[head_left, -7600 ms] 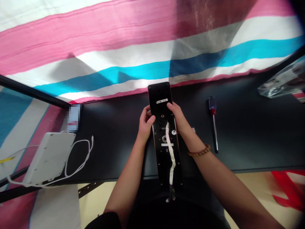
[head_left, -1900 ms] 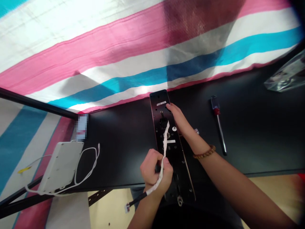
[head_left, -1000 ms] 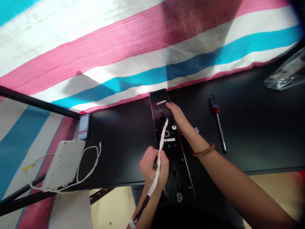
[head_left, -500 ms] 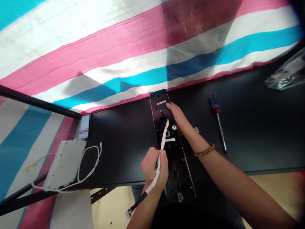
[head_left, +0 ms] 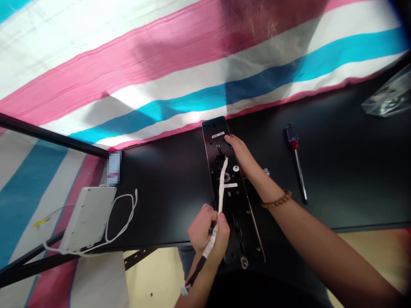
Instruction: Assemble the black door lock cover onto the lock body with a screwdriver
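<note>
A person's left hand [head_left: 199, 231] closes in a loose fist around a white, tape-wrapped cable [head_left: 221, 192], drawn up off a long, black, rectangular panel [head_left: 239, 218], probably so its loose end stays within control. The right hand [head_left: 242, 154], partly closed, grips the panel's right edge, thumb on its face and fingers hidden, apparently to steady it against the cable's pull. The panel points away from the wearer over the black counter [head_left: 157, 192], its near end past the edge; whether it rests there cannot be told. To its right lies 1 red-and-clear-handled screwdriver [head_left: 300, 171], likely within reach; left of it sits 1 flat white box [head_left: 90, 218].
</note>
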Available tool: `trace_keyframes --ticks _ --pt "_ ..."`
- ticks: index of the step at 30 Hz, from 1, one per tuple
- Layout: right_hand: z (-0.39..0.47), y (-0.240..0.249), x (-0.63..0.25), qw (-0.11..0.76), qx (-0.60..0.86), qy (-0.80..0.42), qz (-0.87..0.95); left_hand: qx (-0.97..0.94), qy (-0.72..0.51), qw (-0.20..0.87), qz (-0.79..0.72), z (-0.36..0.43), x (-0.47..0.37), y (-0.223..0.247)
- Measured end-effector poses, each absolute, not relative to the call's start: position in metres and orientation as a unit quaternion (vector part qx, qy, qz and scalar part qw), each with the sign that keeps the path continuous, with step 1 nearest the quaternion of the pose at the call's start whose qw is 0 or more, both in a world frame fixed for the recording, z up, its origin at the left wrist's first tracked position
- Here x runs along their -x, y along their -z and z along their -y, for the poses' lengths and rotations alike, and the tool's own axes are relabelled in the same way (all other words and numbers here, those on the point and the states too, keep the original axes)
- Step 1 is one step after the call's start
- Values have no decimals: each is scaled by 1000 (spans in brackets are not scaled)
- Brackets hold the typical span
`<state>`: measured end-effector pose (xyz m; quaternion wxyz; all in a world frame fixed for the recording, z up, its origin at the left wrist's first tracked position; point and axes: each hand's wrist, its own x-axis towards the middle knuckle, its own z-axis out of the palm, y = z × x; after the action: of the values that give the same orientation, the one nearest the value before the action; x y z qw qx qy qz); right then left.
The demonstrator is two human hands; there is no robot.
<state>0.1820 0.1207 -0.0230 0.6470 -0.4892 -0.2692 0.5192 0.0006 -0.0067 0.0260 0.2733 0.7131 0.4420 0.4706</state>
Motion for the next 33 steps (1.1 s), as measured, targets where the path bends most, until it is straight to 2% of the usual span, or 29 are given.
trace_keyframes --ticks 9,16,23,29,33 --pt "-120 21 -182 648 486 -521 270 -740 -453 223 -444 10 5 -26" --pt "-119 17 -182 648 490 -521 261 -749 -441 232 -436 15 14 -27" --pt "-118 14 -181 649 486 -529 252 -729 -489 251 -407 18 9 -22" --pt "-119 15 -181 648 478 -538 249 -739 -465 284 -396 20 16 -26" --pt "-120 15 -181 650 471 -542 250 -727 -503 275 -378 23 20 -23"
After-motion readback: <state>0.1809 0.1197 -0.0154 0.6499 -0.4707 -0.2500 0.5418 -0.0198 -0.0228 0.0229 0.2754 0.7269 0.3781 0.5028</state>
